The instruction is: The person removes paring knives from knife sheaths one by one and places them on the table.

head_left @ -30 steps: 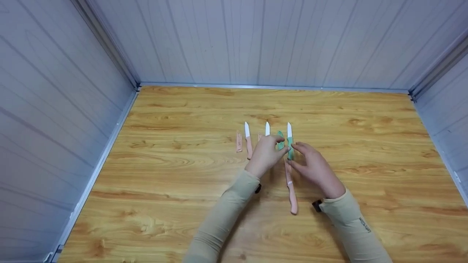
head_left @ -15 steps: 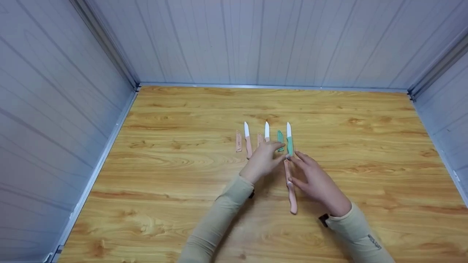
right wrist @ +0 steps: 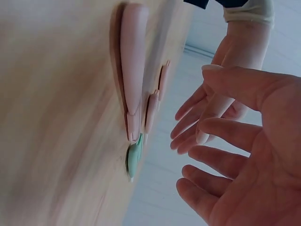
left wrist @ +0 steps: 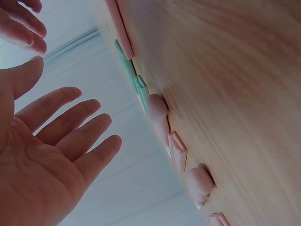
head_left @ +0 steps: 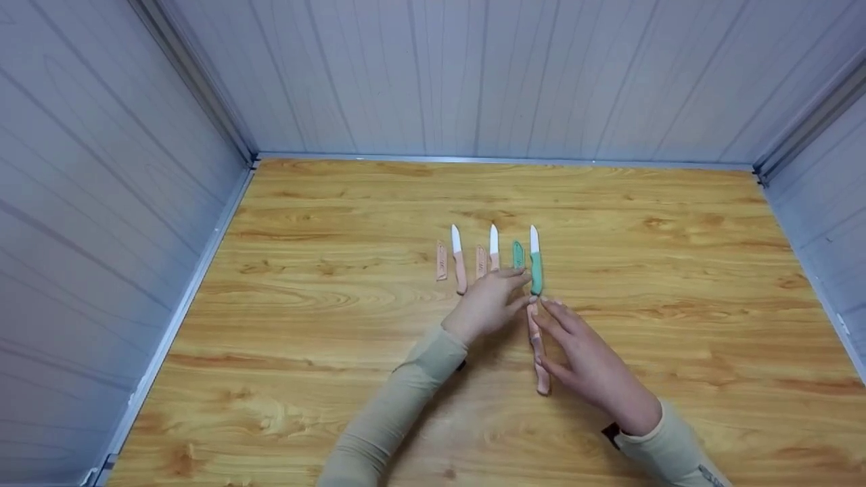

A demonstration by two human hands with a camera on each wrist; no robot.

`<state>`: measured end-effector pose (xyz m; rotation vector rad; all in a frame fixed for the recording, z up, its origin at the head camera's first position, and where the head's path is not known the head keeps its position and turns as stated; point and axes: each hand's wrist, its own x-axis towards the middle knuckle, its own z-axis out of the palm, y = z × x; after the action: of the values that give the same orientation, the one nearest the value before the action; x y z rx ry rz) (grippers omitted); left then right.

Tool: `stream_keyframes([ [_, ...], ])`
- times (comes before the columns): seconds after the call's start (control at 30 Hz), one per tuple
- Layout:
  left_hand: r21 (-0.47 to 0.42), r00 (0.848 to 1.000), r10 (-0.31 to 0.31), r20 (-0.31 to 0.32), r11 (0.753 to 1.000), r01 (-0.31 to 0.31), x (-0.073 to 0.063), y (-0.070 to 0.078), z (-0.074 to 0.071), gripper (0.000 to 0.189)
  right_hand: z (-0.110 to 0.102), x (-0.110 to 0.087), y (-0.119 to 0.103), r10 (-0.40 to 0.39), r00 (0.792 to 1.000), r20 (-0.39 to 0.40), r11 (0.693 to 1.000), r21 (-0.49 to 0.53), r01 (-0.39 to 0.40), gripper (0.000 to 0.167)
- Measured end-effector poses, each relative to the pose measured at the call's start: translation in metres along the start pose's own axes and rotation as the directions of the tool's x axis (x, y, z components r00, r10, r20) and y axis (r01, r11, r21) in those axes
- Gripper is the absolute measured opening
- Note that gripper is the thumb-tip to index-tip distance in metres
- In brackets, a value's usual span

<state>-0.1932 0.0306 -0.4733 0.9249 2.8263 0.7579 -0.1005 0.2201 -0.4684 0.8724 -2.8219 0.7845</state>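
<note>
In the head view my left hand (head_left: 488,303) hovers over the handle of the middle pink knife, hiding most of it; only its white blade (head_left: 494,238) and a little pink show. Right of that lies a green knife (head_left: 536,272), its blade pointing away, beside its green sheath (head_left: 518,254). My right hand (head_left: 595,362) hangs just right of a longer pink knife (head_left: 542,377) with its cover on, lying nearest to me. Both wrist views show the fingers spread and holding nothing, with the left palm (left wrist: 47,160) and right palm (right wrist: 263,188) raised off the table.
Another pink knife (head_left: 461,274) with a white blade lies at the left of the row, with a pink sheath (head_left: 442,262) beside it. A second pink sheath (head_left: 481,260) is next to the middle knife. Pale panel walls (head_left: 433,81) border the wooden table (head_left: 304,379).
My right hand has drawn back toward me, from beside the green knife to along the covered pink knife. My left hand has shifted slightly back too, uncovering the green sheath more. The knives look unmoved.
</note>
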Motion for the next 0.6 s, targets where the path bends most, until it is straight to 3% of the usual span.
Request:
stream_keyframes([
  [0.23,0.106,0.997,0.065,0.035,0.992,-0.068,-0.005,0.002,0.005,0.045,0.001,-0.012,0.000,-0.064,0.998,-0.019,0.997,-0.042,0.063,0.071],
  [0.6,0.124,0.988,0.132,0.082,0.982,-0.141,-0.011,0.000,0.011,0.043,0.009,-0.034,-0.007,-0.057,0.995,0.077,0.993,-0.099,0.064,0.066],
])
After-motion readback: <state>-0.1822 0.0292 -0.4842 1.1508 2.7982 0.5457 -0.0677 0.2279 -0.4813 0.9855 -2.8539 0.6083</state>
